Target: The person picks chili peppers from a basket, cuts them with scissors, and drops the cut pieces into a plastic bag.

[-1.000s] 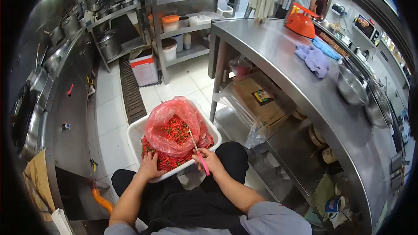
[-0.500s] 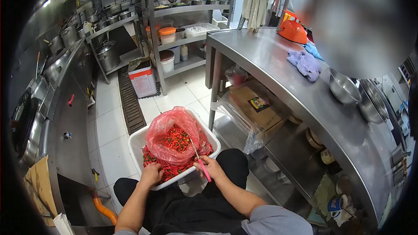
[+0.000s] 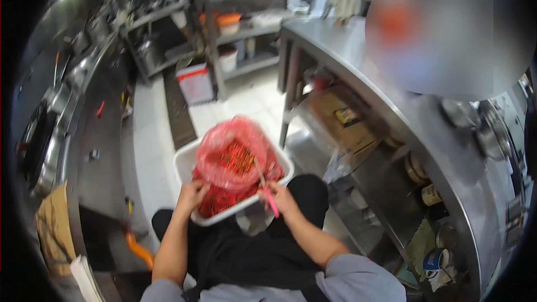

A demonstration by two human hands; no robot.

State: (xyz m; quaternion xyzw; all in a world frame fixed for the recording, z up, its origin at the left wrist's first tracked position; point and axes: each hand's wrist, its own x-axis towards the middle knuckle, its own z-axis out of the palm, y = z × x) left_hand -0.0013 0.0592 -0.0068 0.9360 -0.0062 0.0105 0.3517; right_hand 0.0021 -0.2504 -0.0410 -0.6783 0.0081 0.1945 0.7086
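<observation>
A white plastic basket [image 3: 288, 169] stands in front of my knees, with loose red chilies [image 3: 222, 200] in it. On top sits an open red plastic bag [image 3: 208, 159] holding small red and greenish chili pieces [image 3: 238, 156]. My right hand [image 3: 284, 198] grips scissors [image 3: 269, 198] by the pink handle, their blades pointing up toward the bag's right side. My left hand [image 3: 193, 194] is at the basket's left front edge, over the chilies, fingers pinched together. Blur hides what, if anything, is between them.
A steel counter [image 3: 386, 84] curves along my right, with a cardboard box [image 3: 344, 120] on its lower shelf. Steel cooking units [image 3: 95, 128] line the left. Farther ahead are a white-and-red bin [image 3: 196, 84] and a shelf rack [image 3: 251, 36]. An orange hose [image 3: 139, 251] lies low left.
My view has tilted and shifted, so the scene sits differently and looks blurred. My left hand has lifted from the chilies toward the basket's left edge. The scissors stay in my right hand.
</observation>
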